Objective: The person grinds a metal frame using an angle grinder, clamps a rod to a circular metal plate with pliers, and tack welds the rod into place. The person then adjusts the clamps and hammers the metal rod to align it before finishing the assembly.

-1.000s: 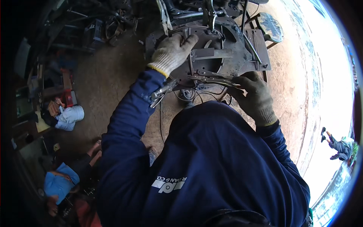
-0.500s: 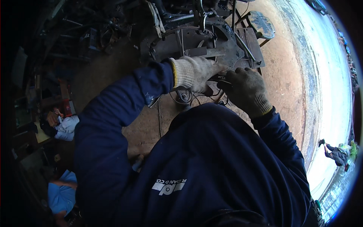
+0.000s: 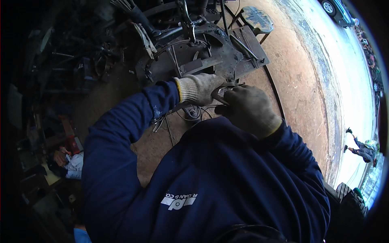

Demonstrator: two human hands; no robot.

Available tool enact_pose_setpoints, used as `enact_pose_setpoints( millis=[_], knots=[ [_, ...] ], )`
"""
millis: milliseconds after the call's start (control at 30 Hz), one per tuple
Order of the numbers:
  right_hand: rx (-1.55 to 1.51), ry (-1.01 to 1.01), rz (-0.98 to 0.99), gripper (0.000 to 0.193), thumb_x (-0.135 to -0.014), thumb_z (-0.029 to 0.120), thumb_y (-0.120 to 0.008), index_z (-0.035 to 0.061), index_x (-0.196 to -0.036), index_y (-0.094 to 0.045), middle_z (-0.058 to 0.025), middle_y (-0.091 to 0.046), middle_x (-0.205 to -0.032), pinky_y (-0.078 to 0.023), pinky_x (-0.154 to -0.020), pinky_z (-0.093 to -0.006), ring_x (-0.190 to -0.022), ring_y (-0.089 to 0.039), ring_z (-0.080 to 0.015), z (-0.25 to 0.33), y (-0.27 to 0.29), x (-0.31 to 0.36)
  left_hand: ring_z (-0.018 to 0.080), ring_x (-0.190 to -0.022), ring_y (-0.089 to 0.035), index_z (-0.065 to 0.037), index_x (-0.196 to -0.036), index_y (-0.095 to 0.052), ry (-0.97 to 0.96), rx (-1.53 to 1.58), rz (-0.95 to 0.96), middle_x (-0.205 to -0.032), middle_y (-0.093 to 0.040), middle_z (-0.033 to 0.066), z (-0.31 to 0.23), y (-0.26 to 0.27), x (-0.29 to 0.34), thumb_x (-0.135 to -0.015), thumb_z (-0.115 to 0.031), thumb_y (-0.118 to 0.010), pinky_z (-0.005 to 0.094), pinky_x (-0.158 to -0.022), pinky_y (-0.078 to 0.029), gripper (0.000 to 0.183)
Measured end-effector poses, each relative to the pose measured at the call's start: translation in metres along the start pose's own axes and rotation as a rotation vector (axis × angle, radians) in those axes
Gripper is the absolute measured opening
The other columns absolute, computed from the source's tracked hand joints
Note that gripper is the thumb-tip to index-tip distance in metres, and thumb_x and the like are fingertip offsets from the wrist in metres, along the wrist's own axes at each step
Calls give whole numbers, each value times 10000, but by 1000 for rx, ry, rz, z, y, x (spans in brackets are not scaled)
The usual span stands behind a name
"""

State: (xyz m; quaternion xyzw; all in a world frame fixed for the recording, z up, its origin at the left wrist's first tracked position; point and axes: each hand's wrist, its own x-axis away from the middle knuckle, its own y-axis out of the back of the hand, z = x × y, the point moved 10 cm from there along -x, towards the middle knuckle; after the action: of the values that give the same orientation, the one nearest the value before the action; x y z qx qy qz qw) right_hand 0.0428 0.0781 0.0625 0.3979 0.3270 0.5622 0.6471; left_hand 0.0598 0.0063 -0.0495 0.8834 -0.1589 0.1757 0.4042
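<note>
My left hand (image 3: 201, 88), in a pale knit work glove with a yellow cuff edge, is closed at the near edge of a dark metal worktable (image 3: 227, 56). What its fingers hold is hidden. Close beside it, my right hand (image 3: 252, 112), in a darker, soiled glove, is closed around a metal hand tool (image 3: 219, 95) with a curved, plier-like end. A thin metal piece (image 3: 234, 84) juts out between the hands. Flat steel strips (image 3: 201, 65) lie on the tabletop just beyond my left hand.
A worn stool (image 3: 257, 19) stands beyond the table's right corner. Cables (image 3: 190, 113) loop beneath my hands, and a dark hose (image 3: 274, 91) runs across the floor at right. Metal scrap (image 3: 105, 52) crowds the far left. On the bright road, a person (image 3: 362, 152) walks.
The worktable and stool have shifted left in view. My right hand has turned, and the metal tool in it shows more plainly. Both hands remain close together.
</note>
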Motion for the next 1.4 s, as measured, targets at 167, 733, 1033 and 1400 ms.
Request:
enact_pose_setpoints(
  millis=[167, 733, 1033, 1400],
  knots=[
    [-357, -301, -441, 353, -897, 235, -803, 74, -1199, -716, -137, -744, -966, -600, -770, -361, -897, -743, -248, -66, 62, 37, 303, -1003, -664, -81, -1474, -477, -81, 24, 10, -1123, -626, 147, -18, 15, 13, -843, -76, -757, 435, -867, -562, 690],
    [-113, 160, -199, 285, -852, 197, -798, 96, -1109, -728, -119, -714, -976, -568, -737, -431, -853, -707, -344, -41, 24, 19, 275, -1076, -639, -70, -1531, -423, -323, 151, 10, -1185, -586, 144, -32, 20, 36, -751, -97, -859, 386, -938, -571, 894],
    [-242, -34, -241, 307, -842, 246, -819, 71, -1078, -734, -125, -708, -927, -570, -712, -419, -814, -707, -327, -56, 27, 18, 261, -1060, -645, -66, -1531, -422, -344, 165, -49, -1169, -592, 140, -26, 20, 32, -786, -62, -816, 376, -918, -580, 843],
    [-351, 222, -292, 1243, -643, 541, -955, 22, -1585, -330, -259, -536, -1454, -510, -1073, -435, -1297, -604, -367, -39, 13, 33, 270, -1049, -667, -90, -1546, -404, -235, 104, -32, -1186, -616, 176, -27, 30, 29, -783, 41, -748, 393, -871, -601, 847]
  ],
)
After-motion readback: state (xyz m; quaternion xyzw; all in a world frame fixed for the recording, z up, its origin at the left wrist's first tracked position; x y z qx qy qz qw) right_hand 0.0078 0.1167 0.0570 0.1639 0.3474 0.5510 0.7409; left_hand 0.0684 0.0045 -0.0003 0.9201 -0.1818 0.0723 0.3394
